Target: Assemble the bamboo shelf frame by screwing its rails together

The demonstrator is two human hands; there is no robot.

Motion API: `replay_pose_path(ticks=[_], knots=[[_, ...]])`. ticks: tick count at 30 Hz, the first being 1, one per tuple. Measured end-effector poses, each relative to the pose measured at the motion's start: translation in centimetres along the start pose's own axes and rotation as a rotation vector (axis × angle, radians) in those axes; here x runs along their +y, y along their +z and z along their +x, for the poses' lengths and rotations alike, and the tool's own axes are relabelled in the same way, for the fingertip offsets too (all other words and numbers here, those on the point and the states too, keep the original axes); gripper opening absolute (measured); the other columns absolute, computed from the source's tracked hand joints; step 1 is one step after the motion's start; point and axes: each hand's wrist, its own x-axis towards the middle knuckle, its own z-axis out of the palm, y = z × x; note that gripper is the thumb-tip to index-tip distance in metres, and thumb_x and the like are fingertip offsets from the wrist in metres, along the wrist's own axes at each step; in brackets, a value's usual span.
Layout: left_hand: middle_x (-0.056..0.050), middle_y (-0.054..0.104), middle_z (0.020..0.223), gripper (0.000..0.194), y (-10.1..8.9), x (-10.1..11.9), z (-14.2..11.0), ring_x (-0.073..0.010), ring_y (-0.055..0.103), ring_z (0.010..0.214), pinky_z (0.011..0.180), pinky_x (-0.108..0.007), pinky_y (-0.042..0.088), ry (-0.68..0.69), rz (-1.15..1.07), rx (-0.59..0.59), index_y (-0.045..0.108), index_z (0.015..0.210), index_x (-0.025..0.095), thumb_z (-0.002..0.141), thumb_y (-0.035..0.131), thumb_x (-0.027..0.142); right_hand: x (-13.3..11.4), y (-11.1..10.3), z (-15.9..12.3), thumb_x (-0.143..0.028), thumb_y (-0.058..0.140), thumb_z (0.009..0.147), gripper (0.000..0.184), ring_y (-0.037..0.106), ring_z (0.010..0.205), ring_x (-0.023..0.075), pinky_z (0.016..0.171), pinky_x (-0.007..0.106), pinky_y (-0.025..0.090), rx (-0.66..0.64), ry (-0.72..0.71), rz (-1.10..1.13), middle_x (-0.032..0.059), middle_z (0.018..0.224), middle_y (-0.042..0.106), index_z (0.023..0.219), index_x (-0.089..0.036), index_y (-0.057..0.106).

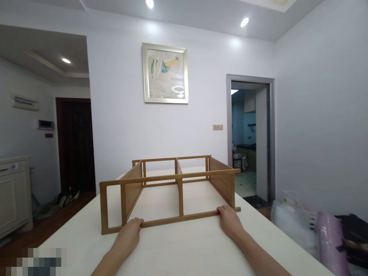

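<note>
A brown wooden shelf rack (180, 195) lies on its side on a white table (172, 253). It has slim rails and three flat boards, which now stand upright between the front and back frames. My left hand (128, 234) is wrapped round the lower front rail near the left board. Further right, my right hand (230, 222) grips the same rail close to the right-hand board. Fingers of both hands curl over the rail and are partly hidden behind it.
Past the table's right edge lie plastic bags (290, 218), a pink wrapped roll (330, 241) and a dark bag (353, 234). A white cabinet (14, 195) stands at the left. Behind are a wall with a framed picture (165, 73) and an open doorway (250, 142).
</note>
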Motion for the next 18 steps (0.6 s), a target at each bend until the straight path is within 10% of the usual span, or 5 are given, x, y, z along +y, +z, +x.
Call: replay_pose_path(ticks=[18], knots=[[-0.014,0.066,0.111,0.053,-1.3,1.6,-0.9,-0.0241,0.062,0.107,0.095,-0.035,0.043,0.03,0.268,-0.02,0.065,0.111,0.011,0.082,0.025,-0.008,0.3,-0.8,-0.5,0.004,0.038,0.08,0.046,0.057,0.106,0.0244,0.092,0.033,0.032,-0.005,0.0,-0.034,0.012,0.106,0.068,0.108,-0.014,0.07]])
